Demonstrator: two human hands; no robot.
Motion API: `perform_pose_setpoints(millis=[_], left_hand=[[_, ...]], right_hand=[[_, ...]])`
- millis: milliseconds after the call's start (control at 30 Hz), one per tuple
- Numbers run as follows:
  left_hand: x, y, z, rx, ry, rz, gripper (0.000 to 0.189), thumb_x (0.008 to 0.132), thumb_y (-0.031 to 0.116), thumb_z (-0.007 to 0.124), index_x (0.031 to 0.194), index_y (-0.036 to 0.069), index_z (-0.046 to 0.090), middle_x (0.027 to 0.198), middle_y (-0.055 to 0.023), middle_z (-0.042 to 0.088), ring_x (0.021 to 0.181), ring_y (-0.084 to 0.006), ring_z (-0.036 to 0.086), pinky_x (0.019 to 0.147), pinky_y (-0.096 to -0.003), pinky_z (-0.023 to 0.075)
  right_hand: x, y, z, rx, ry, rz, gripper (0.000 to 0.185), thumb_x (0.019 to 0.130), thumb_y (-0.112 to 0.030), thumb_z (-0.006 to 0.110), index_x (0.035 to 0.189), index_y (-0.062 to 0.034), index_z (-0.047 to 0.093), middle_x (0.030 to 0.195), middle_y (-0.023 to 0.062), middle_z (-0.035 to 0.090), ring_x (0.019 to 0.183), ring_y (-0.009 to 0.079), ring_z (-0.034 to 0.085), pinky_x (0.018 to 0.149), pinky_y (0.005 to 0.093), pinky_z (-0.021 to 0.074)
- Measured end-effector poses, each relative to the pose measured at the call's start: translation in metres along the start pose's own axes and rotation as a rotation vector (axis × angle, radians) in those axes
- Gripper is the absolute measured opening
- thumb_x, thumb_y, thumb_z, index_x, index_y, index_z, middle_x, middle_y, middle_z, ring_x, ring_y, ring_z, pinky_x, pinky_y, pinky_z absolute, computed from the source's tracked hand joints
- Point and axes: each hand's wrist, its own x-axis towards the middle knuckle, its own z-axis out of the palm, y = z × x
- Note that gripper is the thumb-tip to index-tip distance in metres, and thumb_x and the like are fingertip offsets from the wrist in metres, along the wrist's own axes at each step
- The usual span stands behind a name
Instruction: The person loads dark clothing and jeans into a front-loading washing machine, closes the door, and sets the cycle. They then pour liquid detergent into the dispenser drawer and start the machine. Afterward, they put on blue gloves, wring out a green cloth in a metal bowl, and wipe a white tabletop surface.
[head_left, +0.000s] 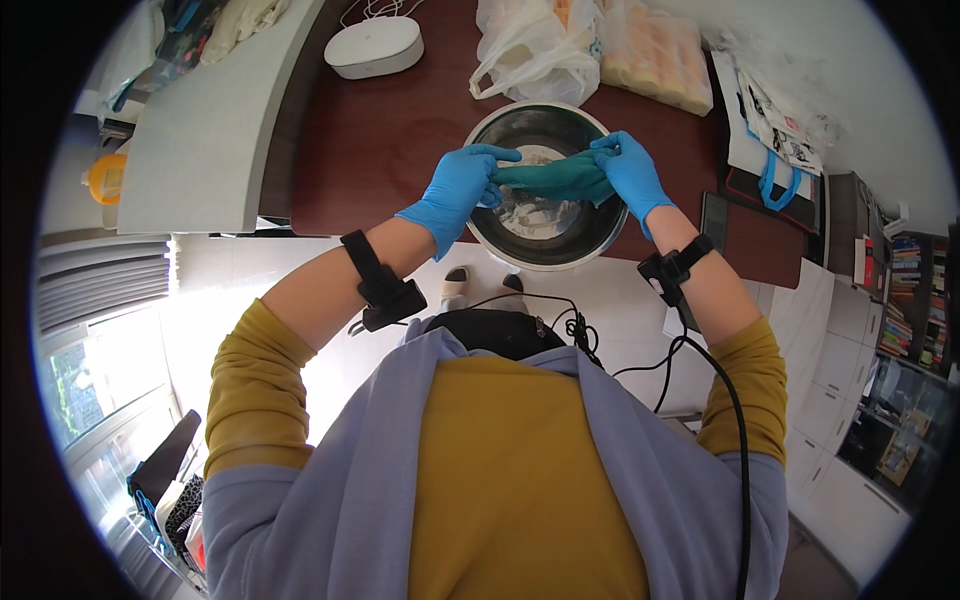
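Observation:
A green cloth (559, 178) is stretched sideways over a round stainless steel basin (547, 259). My left hand (466, 182), in a blue disposable glove, grips the cloth's left end with the index finger pointing out along it. The bunched right end is held by my right hand (630, 169), gloved the same way. Beneath the cloth, the basin's bottom looks shiny; whether it holds water I cannot tell. The basin stands at the front edge of a dark red-brown table (375, 157), its near rim reaching past that edge.
Beyond the basin lie a white plastic bag (536, 56) and a wrapped pack of paper rolls (656, 60). A white oval device (375, 49) stands at the back left. To the right are a dark phone (714, 217) and paper bags (772, 112). A black cable (739, 420) hangs from my right wrist strap.

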Motion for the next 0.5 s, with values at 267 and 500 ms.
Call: perform_pose_setpoints(millis=[267,500], left_hand=[[0.003,-0.026,0.009,-0.063,-0.032,-0.263,0.040,0.093,0.011,0.047,0.131,0.003,0.049,0.105,-0.0118,0.062,0.085,-0.0217,0.066,0.079,-0.0318,0.0571],[0.009,-0.040,0.018,-0.116,-0.270,-0.491,0.047,0.096,0.028,0.051,0.135,0.001,0.046,0.127,-0.0218,0.051,0.112,-0.0319,0.057,0.096,-0.0425,0.0504]], right_hand=[[0.016,0.035,0.039,-0.431,-0.229,-0.414,0.018,0.079,0.000,0.059,0.096,-0.0002,0.066,0.103,0.0221,0.057,0.090,0.0346,0.062,0.076,0.0386,0.0526],[0.005,0.027,0.050,-0.581,-0.226,-0.550,0.016,0.074,0.001,0.064,0.090,-0.0010,0.064,0.099,0.0217,0.057,0.090,0.0385,0.058,0.082,0.0407,0.0489]])
